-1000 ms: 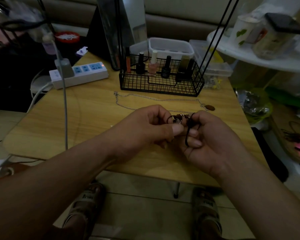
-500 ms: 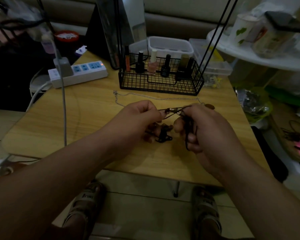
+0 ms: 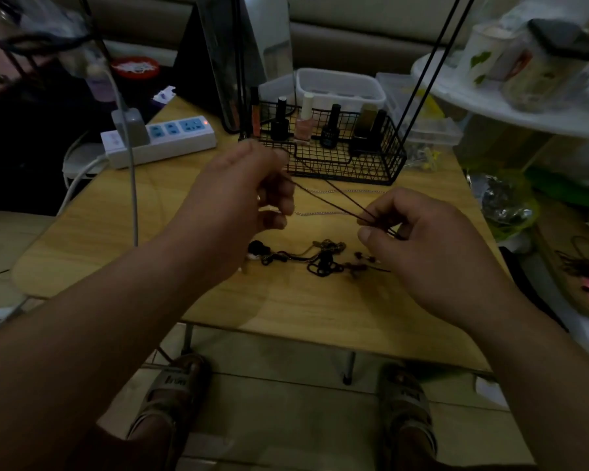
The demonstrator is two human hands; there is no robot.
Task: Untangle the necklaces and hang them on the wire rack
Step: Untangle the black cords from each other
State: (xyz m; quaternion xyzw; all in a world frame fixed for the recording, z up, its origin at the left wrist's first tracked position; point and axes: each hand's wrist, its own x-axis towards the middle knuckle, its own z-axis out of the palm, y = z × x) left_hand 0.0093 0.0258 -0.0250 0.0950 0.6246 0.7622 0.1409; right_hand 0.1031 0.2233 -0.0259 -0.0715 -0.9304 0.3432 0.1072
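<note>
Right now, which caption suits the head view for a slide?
Left hand and right hand stretch a dark cord above tangled necklaces on the table.

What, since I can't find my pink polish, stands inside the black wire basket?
The wire basket holds upright bottles: a pink bottle with a white cap, and dark bottles beside it. The left hand covers its near left corner, so anything there is hidden.

Place: a dimly lit home living area is indicated.
Far: a sofa [image 3: 354, 39] is seen behind a low wooden table [image 3: 286, 307].
Table: nail polish bottles [image 3: 302, 124] are kept in a wire rack [image 3: 371, 168]; a power strip [image 3: 170, 137] is laid left.
Right: household clutter is piled on a white shelf [image 3: 490, 107].
Near: a tiled floor [image 3: 286, 402] is visible.
</note>
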